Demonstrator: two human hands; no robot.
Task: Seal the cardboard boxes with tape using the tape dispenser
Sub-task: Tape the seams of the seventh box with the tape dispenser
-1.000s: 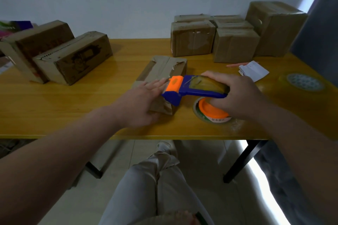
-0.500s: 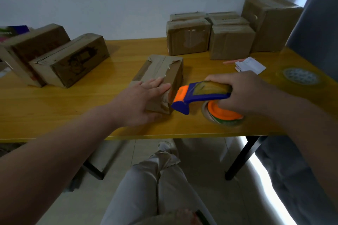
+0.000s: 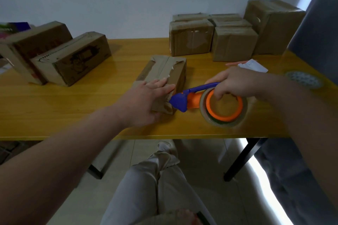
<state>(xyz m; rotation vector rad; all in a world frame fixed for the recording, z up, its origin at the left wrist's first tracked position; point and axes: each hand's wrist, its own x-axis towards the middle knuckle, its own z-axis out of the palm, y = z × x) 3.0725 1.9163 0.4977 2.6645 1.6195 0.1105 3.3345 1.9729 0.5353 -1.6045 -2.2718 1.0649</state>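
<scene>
**figure: taping the near end of the middle box**

the cardboard box (image 3: 164, 74) being sealed lies in the middle of the yellow wooden table (image 3: 73, 111), with its long axis running away from the viewer. a strip of tape already runs along its top seam and is torn and wrinkled near the far end. the left hand (image 3: 146, 100) lies flat on the near end of the box top, fingers straight and together, pressing down.

the tape dispenser (image 3: 192, 96) is just right of the box. its blue nose touches the box's near right corner, just below the left fingertips. behind the nose is an orange body, then the tape roll (image 3: 219, 124) on an orange hub, with its open face turned up toward the camera. the right hand (image 3: 236, 82) grasps the dispenser from above, its fingers curled over the blue handle and the upper rim of the roll, one fingertip inside the hub. whether the roll rests on the table cannot be told.

further out, two long boxes (image 3: 76, 58) lie side by side at the far left of the table. a cluster of smaller boxes (image 3: 191, 37) stands at the far right, with a taller box (image 3: 272, 25) beside it. a white slip of paper (image 3: 254, 65) lies beyond the right hand, and a round patterned disc (image 3: 303, 79) is near the right edge. below the table edge are the person's pale trousers (image 3: 155, 188). a dark curtain (image 3: 314, 23) hangs at the right.
</scene>
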